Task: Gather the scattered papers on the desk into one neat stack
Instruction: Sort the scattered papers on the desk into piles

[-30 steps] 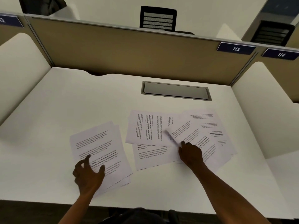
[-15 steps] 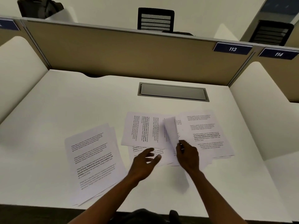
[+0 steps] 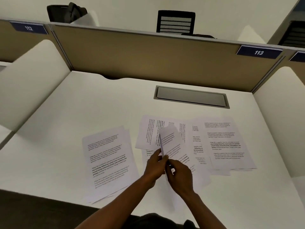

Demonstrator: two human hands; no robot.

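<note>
Left hand: your grip is pinched on the near edge of the lifted sheet; the fingertips are hidden behind the paper and your other hand.
Right hand: it meets the left at the same edge, grip narrowed on the same sheet; where thumb and paper actually touch is blurred.
Lifted sheet: it rises up and away from the grip, curled and raised off the worktop; its print is smeared and cannot be read.
Papers under the grip: a sideways page lies just beyond and below your hands, partly covered by the lifted sheet; more pages beneath show only slivers of text.
Papers right of the grip: a loose overlapping pile, the top page in full view and the lower ones showing only their edges; you cannot count them.
Papers left of the grip: a small fanned pile, apart from the rest, its near corners close to the worktop's front edge.
Beyond the grip: a grey hatch set in the worktop, then a tan divider with tags 112 and 113.
Cut off: a third tag at the right frame edge.
</note>
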